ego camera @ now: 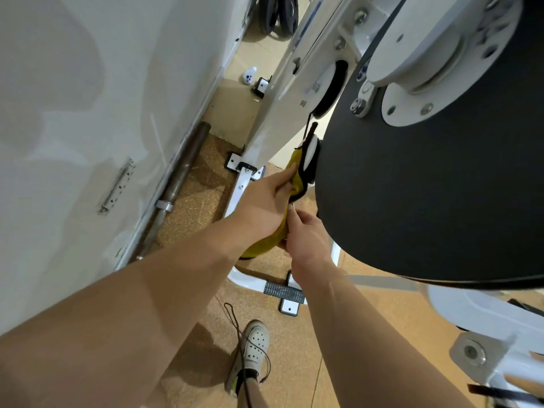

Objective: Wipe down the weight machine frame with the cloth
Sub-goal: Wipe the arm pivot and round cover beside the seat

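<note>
A yellow cloth [294, 172] with a dark edge is bunched between both hands at the middle of the view. My left hand [265, 201] grips its upper part and presses it against a small white pulley [311, 153] at the edge of the big black disc [412, 187]. My right hand [306, 240] pinches the cloth's lower part just below. The white weight machine frame [282, 113] slants up behind the cloth, and its base rail [235, 192] runs along the floor beneath my left hand.
A white wall [88, 113] stands close on the left, with a steel barbell [182, 172] lying along its foot. Black weight plates [279, 16] lean at the top. My shoe [253, 346] stands on the cork floor near a ribbed foot plate [284, 291].
</note>
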